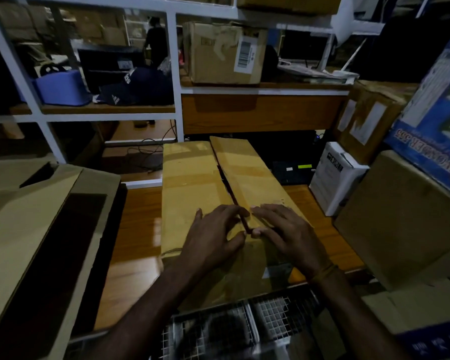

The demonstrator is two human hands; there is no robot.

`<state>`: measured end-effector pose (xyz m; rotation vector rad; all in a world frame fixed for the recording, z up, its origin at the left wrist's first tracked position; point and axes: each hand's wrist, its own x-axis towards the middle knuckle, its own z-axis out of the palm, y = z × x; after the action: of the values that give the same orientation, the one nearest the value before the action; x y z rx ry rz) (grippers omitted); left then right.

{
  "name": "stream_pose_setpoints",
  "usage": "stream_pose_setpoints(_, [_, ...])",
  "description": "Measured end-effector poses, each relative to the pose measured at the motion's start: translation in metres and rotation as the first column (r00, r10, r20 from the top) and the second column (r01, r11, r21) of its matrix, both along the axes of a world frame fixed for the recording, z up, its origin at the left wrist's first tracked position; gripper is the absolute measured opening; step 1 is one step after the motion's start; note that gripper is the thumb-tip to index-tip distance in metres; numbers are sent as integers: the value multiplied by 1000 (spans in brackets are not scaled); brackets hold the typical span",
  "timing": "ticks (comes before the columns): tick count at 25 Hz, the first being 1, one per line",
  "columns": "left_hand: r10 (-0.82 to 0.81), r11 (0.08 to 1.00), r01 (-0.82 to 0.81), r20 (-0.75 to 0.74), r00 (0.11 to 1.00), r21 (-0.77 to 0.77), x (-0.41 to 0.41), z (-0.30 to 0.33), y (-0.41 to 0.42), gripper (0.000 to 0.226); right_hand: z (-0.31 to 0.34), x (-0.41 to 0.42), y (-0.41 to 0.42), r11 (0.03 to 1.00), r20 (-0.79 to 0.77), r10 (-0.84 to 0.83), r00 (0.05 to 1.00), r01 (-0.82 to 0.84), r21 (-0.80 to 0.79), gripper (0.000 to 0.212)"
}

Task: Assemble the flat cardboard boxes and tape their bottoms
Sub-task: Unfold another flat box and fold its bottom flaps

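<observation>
Head view. Item: tall brown corrugated cardboard box, standing on the glossy orange-brown wooden tabletop, bottom uppermost; its two long flaps meet along a dark centre seam, the right flap riding slightly higher than the left.

Left hand and right hand: fingers spread, palms pressing flat on either side of the seam at the near end, gripping nothing.

Risk: flaps likely spring apart once pressure lifts, as no tape shows on the seam; uneven flaps may tape crooked.

Materials: matte, creased board, stiff and lightly sheened. Flattened brown cardboard sheets lie to the left.
</observation>
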<state>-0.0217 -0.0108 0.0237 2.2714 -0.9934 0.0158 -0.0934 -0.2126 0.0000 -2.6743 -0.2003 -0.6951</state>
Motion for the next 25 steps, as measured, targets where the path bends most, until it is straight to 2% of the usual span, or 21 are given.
stream_pose_setpoints(3, [-24, 987, 14, -58, 998, -159, -9, 3, -18, 63, 5, -1, -4, 999, 207, -24, 978, 16, 41, 48])
stream_pose_setpoints(5, [-44, 985, 33, -64, 997, -171, -14, 3, -34, 85, 16, -3, -11, 996, 304, -53, 951, 28, 87, 44])
stream_pose_setpoints(7, [-35, 996, 32, -35, 999, -83, -16, 1, -50, 95, 22, -6, -23, 995, 389, -81, 918, 49, 91, 47])
stream_pose_setpoints(8, [-30, 999, 30, -1, 1000, -19, -17, 1, -56, 95, 21, -8, -31, 994, 414, -104, 904, 78, 79, 57])
stream_pose_setpoints(11, [-66, 980, 44, 110, 992, 194, -17, 2, -79, 78, 9, -12, -45, 987, 377, -159, 913, 137, 83, 104])
stream_pose_setpoints(13, [-95, 953, 51, 135, 986, 298, -19, 4, -96, 66, 0, -15, -50, 984, 341, -175, 924, 148, 104, 122])
stream_pose_setpoints(15, [-60, 933, 16, 112, 992, 360, -21, 5, -111, 67, 0, -16, -57, 981, 350, -184, 919, 152, 117, 128])
stream_pose_setpoints(19, [13, 912, -28, 39, 999, 409, -18, 1, -136, 89, 1, -12, -83, 945, 340, -324, 883, 285, 160, 106])
stream_pose_setpoints(21, [36, 910, -65, 77, 996, 409, -19, -2, -143, 91, -11, -13, -94, 914, 328, -405, 853, 372, 160, 75])
stream_pose_setpoints(23, [45, 911, -86, 109, 993, 404, -20, -2, -149, 81, -23, -14, -103, 861, 310, -503, 807, 500, 95, 46])
stream_pose_setpoints(25, [53, 923, -100, 137, 989, 372, -23, -3, -154, 61, -30, -12, -108, 807, 246, -572, 782, 591, -1, 47])
